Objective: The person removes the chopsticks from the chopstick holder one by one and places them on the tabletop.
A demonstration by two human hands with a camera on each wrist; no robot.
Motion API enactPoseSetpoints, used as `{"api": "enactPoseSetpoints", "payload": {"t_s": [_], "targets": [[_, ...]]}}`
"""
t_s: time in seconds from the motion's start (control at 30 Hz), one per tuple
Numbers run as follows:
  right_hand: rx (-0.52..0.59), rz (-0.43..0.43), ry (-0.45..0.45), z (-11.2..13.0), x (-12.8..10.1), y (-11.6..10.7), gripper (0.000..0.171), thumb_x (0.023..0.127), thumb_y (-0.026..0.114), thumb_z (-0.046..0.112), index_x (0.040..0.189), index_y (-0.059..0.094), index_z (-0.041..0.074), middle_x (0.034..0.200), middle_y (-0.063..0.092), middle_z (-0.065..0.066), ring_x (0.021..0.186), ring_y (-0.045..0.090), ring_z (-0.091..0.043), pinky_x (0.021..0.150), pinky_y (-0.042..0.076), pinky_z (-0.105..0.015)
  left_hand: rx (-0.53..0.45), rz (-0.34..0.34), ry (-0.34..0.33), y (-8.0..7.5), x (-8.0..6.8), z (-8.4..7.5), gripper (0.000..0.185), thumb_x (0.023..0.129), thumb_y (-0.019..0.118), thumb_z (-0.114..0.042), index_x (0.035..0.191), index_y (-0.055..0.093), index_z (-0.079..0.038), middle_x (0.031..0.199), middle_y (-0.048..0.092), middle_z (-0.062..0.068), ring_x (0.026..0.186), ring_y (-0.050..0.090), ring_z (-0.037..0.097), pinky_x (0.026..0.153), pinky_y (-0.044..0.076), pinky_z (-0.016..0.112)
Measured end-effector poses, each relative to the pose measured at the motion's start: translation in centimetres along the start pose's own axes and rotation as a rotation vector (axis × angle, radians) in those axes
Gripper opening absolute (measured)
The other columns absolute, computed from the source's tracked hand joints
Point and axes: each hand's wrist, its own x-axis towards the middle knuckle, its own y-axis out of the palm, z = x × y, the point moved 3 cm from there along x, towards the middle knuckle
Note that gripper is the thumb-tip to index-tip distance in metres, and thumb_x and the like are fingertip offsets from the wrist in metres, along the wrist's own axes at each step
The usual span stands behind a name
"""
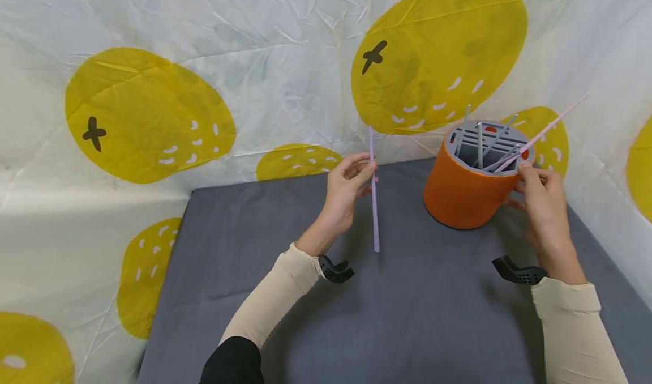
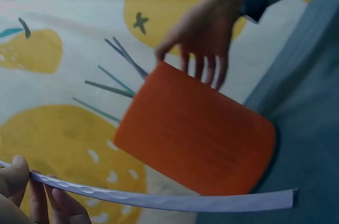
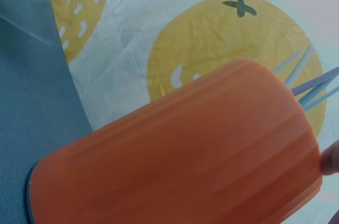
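Observation:
My left hand (image 1: 346, 188) pinches a lilac drinking straw (image 1: 375, 214) near its upper part, between thumb and fingers. The straw stands nearly upright in the head view, its lower end pointing toward me. To its right, an orange round holder (image 1: 463, 188) with a grey slotted top stands on the table. My right hand (image 1: 547, 208) touches the holder's right side, thumb at the rim and the other fingers relaxed along the wall. Several thin grey sticks (image 1: 480, 146) and a pink straw (image 1: 557, 118) lean out of the holder, the pink one tilted up to the right.
A grey cloth covers the table (image 1: 244, 248). Behind it and at both sides hangs a white sheet (image 1: 275, 89) with large yellow fruit prints. The holder stands close to the table's back right edge. Black wrist mounts (image 1: 336, 269) sit on both wrists.

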Motion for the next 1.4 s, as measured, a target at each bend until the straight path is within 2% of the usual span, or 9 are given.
{"api": "enactPoseSetpoints", "payload": {"t_s": [0.1,0.2,0.27,0.5,0.73,0.93,1.07,1.3,1.4], "targets": [[-0.039,0.021,0.023,0.5,0.1,0.0,0.035,0.106,0.057,0.045,0.123,0.06,0.015,0.111,0.046,0.011,0.096,0.044,-0.012,0.063,0.058,-0.016,0.001,-0.035,-0.073,-1.0,-0.2,1.6,0.031,0.099,0.072,-0.011,0.128,0.068,-0.002,0.085,0.072,-0.008,0.076,0.067,0.011,0.067,0.052,0.026],[-0.083,0.028,0.035,0.5,0.1,0.1,0.062,0.105,0.056,0.051,0.152,0.042,0.014,0.113,0.044,0.015,0.098,0.044,-0.01,0.066,0.056,-0.014,0.003,-0.068,-0.154,-1.9,-0.5,3.4,0.029,0.099,0.073,-0.015,0.126,0.07,-0.007,0.086,0.073,-0.008,0.076,0.067,0.012,0.068,0.052,0.026],[-0.103,0.031,0.034,0.5,0.1,0.0,0.069,0.104,0.056,0.052,0.157,0.035,0.012,0.114,0.044,0.016,0.099,0.044,-0.009,0.066,0.056,-0.013,0.001,-0.092,-0.213,-2.4,-0.8,4.7,0.025,0.098,0.074,-0.016,0.122,0.073,-0.011,0.085,0.073,-0.008,0.075,0.067,0.011,0.067,0.052,0.025],[-0.135,0.009,0.067,-0.2,0.0,0.0,0.04,0.101,0.061,0.054,0.128,0.046,0.028,0.111,0.044,0.015,0.098,0.047,-0.009,0.065,0.057,-0.014,-0.018,-0.181,-0.365,-3.0,-1.3,8.8,0.02,0.096,0.076,-0.014,0.116,0.075,-0.012,0.083,0.072,-0.009,0.065,0.066,0.008,0.062,0.055,0.022],[-0.137,-0.021,0.064,-0.4,0.1,0.0,0.045,0.101,0.061,0.055,0.133,0.044,0.026,0.111,0.045,0.015,0.098,0.048,-0.009,0.065,0.057,-0.013,-0.007,-0.217,-0.485,-2.5,-1.5,12.1,0.019,0.095,0.077,-0.013,0.114,0.076,-0.011,0.079,0.07,-0.005,0.062,0.065,0.009,0.066,0.062,0.025],[-0.148,-0.033,0.037,-0.5,0.3,0.0,0.043,0.101,0.06,0.057,0.129,0.046,0.027,0.113,0.046,0.014,0.099,0.048,-0.01,0.066,0.057,-0.013,0.039,-0.218,-0.474,-2.2,-1.2,13.8,0.021,0.094,0.077,-0.008,0.115,0.076,-0.008,0.077,0.067,-0.003,0.061,0.066,0.012,0.073,0.066,0.034],[-0.129,-0.03,0.027,-0.4,0.4,0.0,0.052,0.1,0.06,0.058,0.136,0.047,0.023,0.113,0.046,0.014,0.1,0.046,-0.01,0.067,0.057,-0.013,0.06,-0.201,-0.453,-1.9,-0.6,14.7,0.021,0.094,0.075,-0.004,0.115,0.076,-0.004,0.076,0.068,-0.003,0.057,0.065,0.011,0.067,0.065,0.031],[-0.04,-0.038,0.01,-0.4,0.3,0.1,0.031,0.103,0.062,0.048,0.123,0.047,0.029,0.112,0.047,0.013,0.097,0.047,-0.01,0.065,0.056,-0.014,0.198,-0.172,-0.334,-1.5,0.9,15.5,0.023,0.092,0.073,0.003,0.115,0.07,0.005,0.08,0.07,0.002,0.053,0.06,0.008,0.051,0.058,0.023],[-0.044,-0.045,0.008,-0.4,0.3,0.1,0.031,0.102,0.062,0.051,0.12,0.048,0.03,0.113,0.047,0.013,0.098,0.048,-0.01,0.066,0.056,-0.014,0.29,-0.157,-0.298,-1.3,1.2,15.5,0.023,0.092,0.072,0.005,0.114,0.067,0.003,0.081,0.07,0.004,0.052,0.06,0.009,0.049,0.057,0.024]]}}
